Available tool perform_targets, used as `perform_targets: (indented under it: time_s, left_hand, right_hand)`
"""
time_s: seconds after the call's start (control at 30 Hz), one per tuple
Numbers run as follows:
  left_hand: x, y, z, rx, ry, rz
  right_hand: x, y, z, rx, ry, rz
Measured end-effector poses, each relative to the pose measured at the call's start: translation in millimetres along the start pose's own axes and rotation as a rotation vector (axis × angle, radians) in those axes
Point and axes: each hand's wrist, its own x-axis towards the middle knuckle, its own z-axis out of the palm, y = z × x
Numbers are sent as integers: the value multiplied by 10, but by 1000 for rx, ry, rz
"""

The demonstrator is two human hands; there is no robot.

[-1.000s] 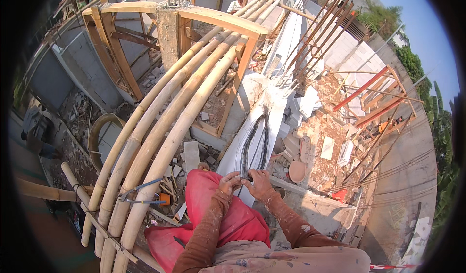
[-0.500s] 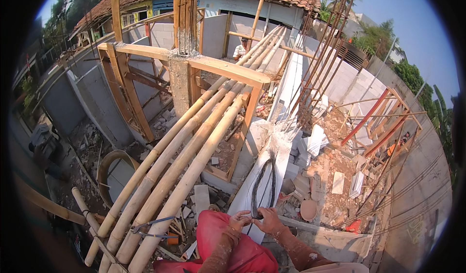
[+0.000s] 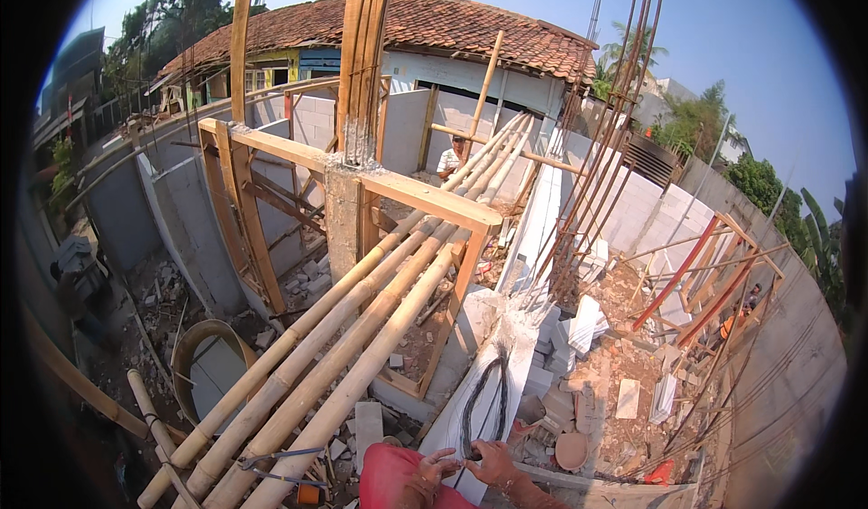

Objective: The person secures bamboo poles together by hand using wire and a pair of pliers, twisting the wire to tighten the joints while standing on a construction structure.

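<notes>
A loop of thin dark binding wire [image 3: 467, 410] lies along the top of the white block wall [image 3: 449, 417] in front of me. At the near end of the loop my right hand [image 3: 495, 464] is closed on the wire, thumb toward the left. My left hand [image 3: 438, 466] is close beside it, fingers curled in a pinch at the same end; the exact grip is hard to make out. Red cloth [image 3: 402, 482] over my leg shows just left of the hands.
Several bamboo poles [image 3: 348, 360] slope past on my left, over a timber frame [image 3: 434, 199] beside a concrete column [image 3: 343, 224]. Bare rebar [image 3: 608, 147] rises ahead. Rubble and loose blocks [image 3: 586, 324] lie down to the right. A person [image 3: 449, 158] is far ahead.
The view has tipped upward, so my hands and forearms appear lower in the picture. Both hands remain at the near end of the wire loop.
</notes>
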Motion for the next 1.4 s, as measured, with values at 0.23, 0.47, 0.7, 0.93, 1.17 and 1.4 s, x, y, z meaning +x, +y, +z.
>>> perform_targets:
  time_s: [0.23, 0.47, 0.7, 0.93, 1.17, 1.4]
  left_hand:
    - [216, -204, -175, 30, -57, 43]
    - [-24, -279, -166, -48, 68, 45]
    - [-654, 262, -58, -81, 144, 93]
    - [-1077, 412, -186, -73, 215, 52]
    - [-1787, 821, -173, 13, 192, 233]
    - [-2995, 1352, -104, 97, 272, 383]
  right_hand:
    - [-93, 23, 102, -62, -39, 31]
    - [-119, -126, 131, -137, 27, 1]
    - [71, -185, 198, -139, 25, 5]
    - [26, -167, 351, -142, -25, 63]
    - [-122, 62, 559, -250, -1, 74]
    - [-100, 25, 653, -230, -52, 72]
